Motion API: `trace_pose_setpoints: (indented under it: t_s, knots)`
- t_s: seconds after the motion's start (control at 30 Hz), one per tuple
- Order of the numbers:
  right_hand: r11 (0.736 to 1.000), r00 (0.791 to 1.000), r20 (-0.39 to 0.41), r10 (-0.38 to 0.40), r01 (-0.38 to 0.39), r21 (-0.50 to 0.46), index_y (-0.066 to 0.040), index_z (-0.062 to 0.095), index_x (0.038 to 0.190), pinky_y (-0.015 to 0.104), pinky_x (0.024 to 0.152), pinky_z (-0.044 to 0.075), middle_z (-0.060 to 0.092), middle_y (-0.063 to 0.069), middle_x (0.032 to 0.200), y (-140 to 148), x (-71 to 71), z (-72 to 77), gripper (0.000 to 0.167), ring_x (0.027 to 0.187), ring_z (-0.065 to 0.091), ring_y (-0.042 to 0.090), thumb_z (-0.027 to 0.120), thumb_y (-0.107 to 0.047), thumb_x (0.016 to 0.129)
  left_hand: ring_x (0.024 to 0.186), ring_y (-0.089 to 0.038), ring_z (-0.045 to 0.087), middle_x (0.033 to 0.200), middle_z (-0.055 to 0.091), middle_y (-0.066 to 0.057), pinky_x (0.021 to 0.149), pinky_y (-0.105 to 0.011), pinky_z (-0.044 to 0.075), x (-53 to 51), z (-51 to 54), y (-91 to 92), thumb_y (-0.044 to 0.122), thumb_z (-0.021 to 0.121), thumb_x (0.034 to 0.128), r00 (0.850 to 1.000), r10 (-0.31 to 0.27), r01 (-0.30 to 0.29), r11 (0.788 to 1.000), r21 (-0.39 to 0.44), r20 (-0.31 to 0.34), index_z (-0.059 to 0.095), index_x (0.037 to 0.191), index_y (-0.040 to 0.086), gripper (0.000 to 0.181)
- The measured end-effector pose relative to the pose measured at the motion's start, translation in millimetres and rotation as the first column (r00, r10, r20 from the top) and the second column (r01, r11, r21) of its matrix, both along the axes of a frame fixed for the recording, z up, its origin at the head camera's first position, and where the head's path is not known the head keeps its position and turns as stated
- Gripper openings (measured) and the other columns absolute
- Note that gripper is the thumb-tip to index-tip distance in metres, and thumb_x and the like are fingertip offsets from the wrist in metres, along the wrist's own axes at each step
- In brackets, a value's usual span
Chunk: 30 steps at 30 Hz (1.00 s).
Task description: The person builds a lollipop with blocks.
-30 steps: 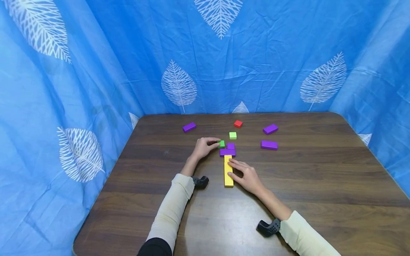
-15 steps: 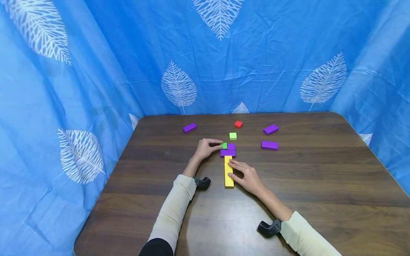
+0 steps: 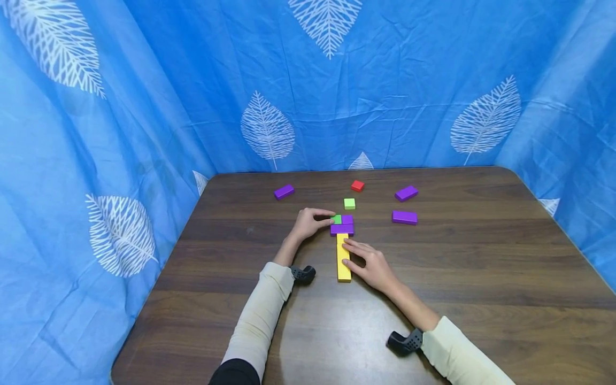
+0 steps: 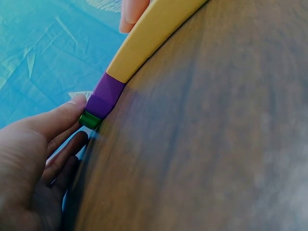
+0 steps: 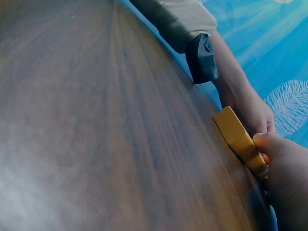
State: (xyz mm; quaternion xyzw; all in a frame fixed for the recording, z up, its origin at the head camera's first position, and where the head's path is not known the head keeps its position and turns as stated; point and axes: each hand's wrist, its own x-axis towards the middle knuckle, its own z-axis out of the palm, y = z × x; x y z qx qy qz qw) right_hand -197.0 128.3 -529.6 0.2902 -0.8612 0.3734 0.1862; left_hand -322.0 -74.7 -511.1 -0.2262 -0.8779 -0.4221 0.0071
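Observation:
My left hand point(image 3: 309, 224) pinches a small green block point(image 3: 338, 219) by its left side, between thumb and fingertip. The green block lies beside a small purple block point(image 3: 347, 219), both along the far side of a wider purple block point(image 3: 341, 229). From that wider block a long yellow strip point(image 3: 343, 267) runs toward me, with a faint seam near its far end. My right hand point(image 3: 375, 269) rests its thumb and fingertips against the strip's right side, fingers mostly straight. In the left wrist view, the green block point(image 4: 90, 120) touches the purple one at the thumb tip.
Beyond the hands lie a light green block point(image 3: 349, 203) and a red block point(image 3: 357, 186). Purple blocks sit apart, one at the far left point(image 3: 284, 192) and two on the right point(image 3: 404, 217). A blue leaf-patterned curtain point(image 3: 385, 80) borders the brown table point(image 3: 481, 267).
My left hand has moved slightly right with the green block, bringing it against the small purple block. It has held still over the last half second. My right hand has stayed put.

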Motion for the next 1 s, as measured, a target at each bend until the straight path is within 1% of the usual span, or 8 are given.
trace_pose_setpoints:
  t_s: [0.23, 0.37, 0.43, 0.57, 0.73, 0.8, 0.9, 1.0]
  knots:
    - [1.000, 1.000, 0.010, -0.004, 0.004, -0.004, -0.003, 0.063, 0.117, 0.045, 0.093, 0.043, 0.057, 0.010, 0.125, 1, 0.5, 1.5, 0.040, 0.113, 0.054, 0.029, 0.071, -0.021, 0.082, 0.102, -0.011, 0.060, 0.103, 0.069, 0.001, 0.091, -0.026, 0.044, -0.4, 0.9, 1.3, 0.027, 0.071, 0.0824, 1.000, -0.004, 0.004, 1.000, 0.020, 0.014, 0.072, 0.105, 0.015, 0.026]
    - [1.000, 1.000, 0.010, -0.006, 0.006, -0.003, -0.003, 0.064, 0.117, 0.044, 0.093, 0.043, 0.057, 0.010, 0.125, 1, 0.7, 1.8, 0.040, 0.113, 0.054, 0.029, 0.071, -0.021, 0.082, 0.101, -0.009, 0.060, 0.104, 0.068, 0.001, 0.089, -0.025, 0.045, -2.3, 3.3, -1.0, 0.024, 0.070, 0.0830, 1.000, -0.004, 0.003, 0.998, 0.063, 0.019, 0.071, 0.106, 0.014, 0.025]
    - [1.000, 1.000, 0.007, -0.003, 0.003, -0.002, -0.003, 0.064, 0.117, 0.044, 0.093, 0.043, 0.058, 0.010, 0.125, 1, 0.8, 1.5, 0.040, 0.113, 0.054, 0.029, 0.071, -0.021, 0.082, 0.101, -0.010, 0.060, 0.105, 0.068, 0.001, 0.087, -0.025, 0.046, -4.3, 5.6, -5.0, 0.024, 0.070, 0.0835, 1.000, 0.016, -0.017, 0.996, 0.088, 0.009, 0.071, 0.107, 0.013, 0.026]
    - [1.000, 1.000, 0.002, -0.002, 0.002, 0.000, -0.004, 0.064, 0.117, 0.043, 0.093, 0.043, 0.058, 0.009, 0.125, 1, 0.3, 0.6, 0.040, 0.112, 0.054, 0.029, 0.071, -0.022, 0.082, 0.100, -0.013, 0.061, 0.107, 0.067, -0.003, 0.085, -0.024, 0.048, -12.5, 14.5, -20.1, 0.023, 0.068, 0.0847, 0.993, 0.119, -0.114, 0.984, 0.137, -0.023, 0.069, 0.110, 0.011, 0.028]
    - [1.000, 1.000, 0.003, -0.003, 0.003, -0.007, -0.003, 0.064, 0.116, 0.044, 0.093, 0.043, 0.058, 0.009, 0.124, 0, 0.0, 0.6, 0.039, 0.112, 0.054, 0.029, 0.071, -0.021, 0.081, 0.099, -0.019, 0.062, 0.108, 0.066, -0.009, 0.085, -0.028, 0.049, -29.2, 26.2, -48.5, 0.016, 0.067, 0.0860, 0.962, 0.264, -0.242, 0.940, 0.241, -0.065, 0.067, 0.112, 0.005, 0.028]
    - [1.000, 1.000, 0.000, -0.001, 0.001, -0.008, -0.003, 0.064, 0.116, 0.044, 0.093, 0.043, 0.058, 0.010, 0.124, -1, 0.3, 0.5, 0.039, 0.112, 0.055, 0.029, 0.071, -0.020, 0.081, 0.100, -0.021, 0.062, 0.108, 0.066, -0.010, 0.086, -0.031, 0.049, -35.3, 29.3, -60.5, 0.014, 0.067, 0.0856, 0.941, 0.330, -0.300, 0.916, 0.265, -0.077, 0.066, 0.112, 0.004, 0.028]
    - [1.000, 1.000, -0.001, 0.000, 0.000, -0.008, -0.003, 0.064, 0.116, 0.044, 0.092, 0.044, 0.058, 0.010, 0.124, -1, 0.5, -0.1, 0.039, 0.112, 0.055, 0.030, 0.071, -0.020, 0.081, 0.104, -0.023, 0.060, 0.111, 0.065, -0.010, 0.090, -0.034, 0.046, -43.9, 32.2, -77.0, 0.015, 0.067, 0.0855, 0.910, 0.410, -0.380, 0.888, 0.260, -0.068, 0.065, 0.114, 0.004, 0.031]
    - [1.000, 1.000, 0.003, -0.005, 0.005, -0.008, -0.003, 0.065, 0.116, 0.044, 0.092, 0.044, 0.058, 0.010, 0.124, 0, 0.4, -0.6, 0.039, 0.112, 0.055, 0.030, 0.071, -0.020, 0.081, 0.109, -0.024, 0.057, 0.115, 0.063, -0.010, 0.094, -0.035, 0.043, -51.7, 32.4, -90.0, 0.016, 0.066, 0.0865, 0.889, 0.455, -0.436, 0.875, 0.211, -0.047, 0.063, 0.118, 0.004, 0.034]
